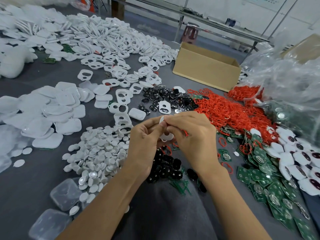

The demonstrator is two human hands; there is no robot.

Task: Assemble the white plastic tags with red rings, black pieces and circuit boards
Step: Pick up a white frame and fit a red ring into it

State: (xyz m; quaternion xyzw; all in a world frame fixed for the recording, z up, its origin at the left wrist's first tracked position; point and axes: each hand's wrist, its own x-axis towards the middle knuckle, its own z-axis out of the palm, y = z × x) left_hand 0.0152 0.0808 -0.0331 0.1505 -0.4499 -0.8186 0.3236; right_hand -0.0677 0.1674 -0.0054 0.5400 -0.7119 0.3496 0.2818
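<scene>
Clear plastic boxes sit closest, bottom left. Further up, the left hand and right hand meet above the grey table, fingers curled, both pinching one white tag. Black pieces lie right underneath, with circuit boards and red rings off to the right.

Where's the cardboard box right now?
In the head view, the cardboard box sits far back, right of centre, just beyond the pile of red rings.
</scene>
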